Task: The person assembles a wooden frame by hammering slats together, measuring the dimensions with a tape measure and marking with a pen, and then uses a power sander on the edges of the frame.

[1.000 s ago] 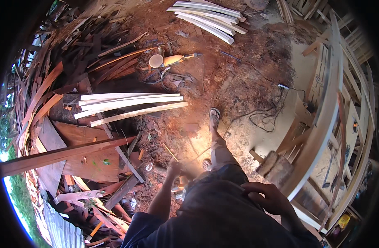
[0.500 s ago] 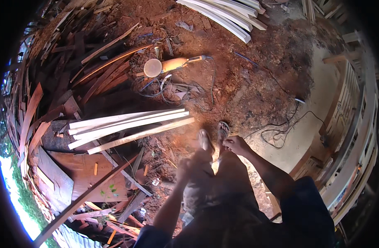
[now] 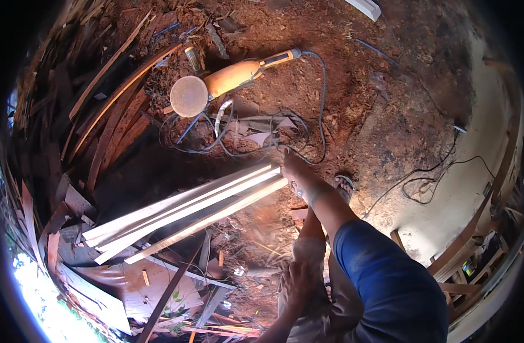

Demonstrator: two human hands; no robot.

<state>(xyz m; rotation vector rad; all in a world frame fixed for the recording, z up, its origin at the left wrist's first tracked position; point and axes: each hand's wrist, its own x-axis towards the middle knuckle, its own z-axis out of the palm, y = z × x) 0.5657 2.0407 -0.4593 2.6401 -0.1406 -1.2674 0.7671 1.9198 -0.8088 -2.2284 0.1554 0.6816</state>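
From the head view, you are bent over reddish-brown ground, with your right arm stretched forward in a blue sleeve. Your right hand is at the near right end of a bundle of pale wooden strips; its fingers are partly hidden and it cannot be determined whether they are closed on the wood. The strips lie side by side, slanting down to the left, the lowest one slightly apart from the others along most of its length. Your left hand is open and laid on your trouser leg, holding nothing visible.

Beyond the strips lies a yellow disc sander, its round disc facing up and its cord looping toward your right hand. Dark scrap boards are heaped at the left; a brown plywood sheet lies below the strips. To the right, a black cable lies loosely coiled on the ground.
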